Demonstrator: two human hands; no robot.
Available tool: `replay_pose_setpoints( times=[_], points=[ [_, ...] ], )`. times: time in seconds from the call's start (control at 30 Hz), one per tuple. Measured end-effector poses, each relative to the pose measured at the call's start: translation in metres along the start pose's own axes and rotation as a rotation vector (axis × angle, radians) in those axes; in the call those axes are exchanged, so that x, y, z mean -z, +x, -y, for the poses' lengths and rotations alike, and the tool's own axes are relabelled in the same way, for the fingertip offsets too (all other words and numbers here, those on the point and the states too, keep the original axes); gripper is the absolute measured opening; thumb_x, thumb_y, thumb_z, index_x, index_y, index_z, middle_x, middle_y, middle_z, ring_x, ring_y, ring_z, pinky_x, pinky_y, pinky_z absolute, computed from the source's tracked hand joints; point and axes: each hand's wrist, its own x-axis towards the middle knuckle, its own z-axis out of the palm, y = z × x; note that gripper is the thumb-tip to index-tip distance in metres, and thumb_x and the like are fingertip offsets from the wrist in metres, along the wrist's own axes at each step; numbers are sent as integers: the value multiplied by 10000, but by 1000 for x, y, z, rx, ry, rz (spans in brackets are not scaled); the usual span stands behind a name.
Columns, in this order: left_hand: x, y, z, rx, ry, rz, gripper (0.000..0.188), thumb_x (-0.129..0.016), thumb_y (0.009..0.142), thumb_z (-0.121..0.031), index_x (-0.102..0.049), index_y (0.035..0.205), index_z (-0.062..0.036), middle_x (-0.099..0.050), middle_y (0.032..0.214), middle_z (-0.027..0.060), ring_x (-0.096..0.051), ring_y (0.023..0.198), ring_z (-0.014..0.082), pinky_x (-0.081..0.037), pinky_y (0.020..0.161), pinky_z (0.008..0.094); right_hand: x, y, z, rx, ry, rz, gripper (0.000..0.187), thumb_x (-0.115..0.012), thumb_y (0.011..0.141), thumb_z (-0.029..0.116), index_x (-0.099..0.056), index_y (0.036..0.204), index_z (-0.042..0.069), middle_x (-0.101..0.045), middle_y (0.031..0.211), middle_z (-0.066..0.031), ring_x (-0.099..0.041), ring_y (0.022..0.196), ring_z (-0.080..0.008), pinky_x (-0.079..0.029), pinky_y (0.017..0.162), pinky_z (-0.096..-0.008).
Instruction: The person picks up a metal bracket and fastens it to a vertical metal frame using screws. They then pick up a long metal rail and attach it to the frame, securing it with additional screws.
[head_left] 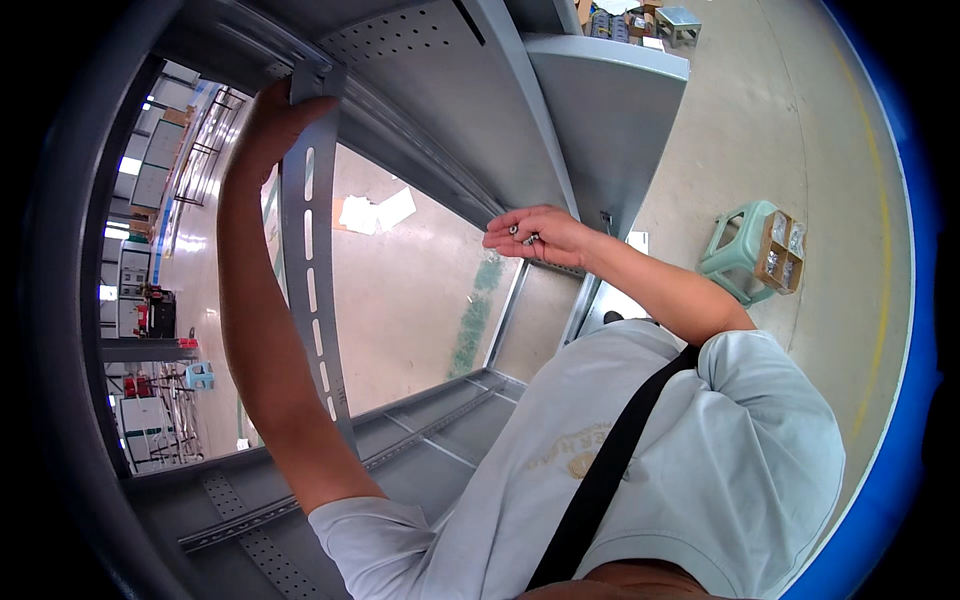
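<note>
My left hand reaches up to the top of a long grey slotted metal strip. Its thumb lies across the strip's front face, while the other fingers are mostly hidden. The strip runs down through the grey metal cabinet frame, its top meeting the upper rail. My right hand is held palm up beside the frame, fingers nearly straight. It carries a few small metal bolts, lying loose on the fingers; their exact kind is too small to make out.
A pale green stool stands at the right with a divided cardboard box of small bagged parts. White sheets lie on the floor beyond the frame. Perforated cabinet rails run low in front of me. Boxes sit at the far top.
</note>
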Motion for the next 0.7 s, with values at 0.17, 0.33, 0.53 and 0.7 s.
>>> replay_pose_setpoints(
  times=[0.17, 0.33, 0.53, 0.7],
  points=[
    [1, -2, -3, 0, -50, 18, 578, -740, 776, -425, -637, 1184, -30, -692, 1069, 129, -653, 992, 229, -486, 876, 370, -13, -9, -1, 26, 63, 36, 379, -404, 924, -76, -466, 1294, -128, -567, 1261, -269, -618, 1169, -306, -564, 970, -338],
    [-5, -7, -11, 45, 59, -106, 528, -716, 817, -401, -639, 1192, -37, -699, 1044, 122, -661, 978, 219, -487, 868, 372, -16, -9, 2, 72, 147, 63, 359, -414, 964, -22, -453, 1310, -107, -556, 1278, -265, -597, 1198, -312, -538, 1000, -363],
    [-42, -41, -30, -234, 719, -825, 582, -695, 842, -479, -625, 1253, -73, -661, 1173, 131, -621, 1089, 301, -499, 887, 416, -45, -5, 16, 146, 251, 80, 384, -445, 1025, 186, -474, 1293, -87, -539, 1311, -270, -548, 1257, -339, -484, 1056, -401],
    [-125, -110, -76, -408, 246, -436, 253, -731, 835, -86, -715, 1087, -102, -659, 1046, 100, -629, 984, 287, -502, 845, 393, -66, -3, 30, 108, 339, 170, 587, -403, 1038, 460, -476, 1286, -67, -587, 1189, -201, -585, 1183, -276, -474, 1054, -420]
  ],
)
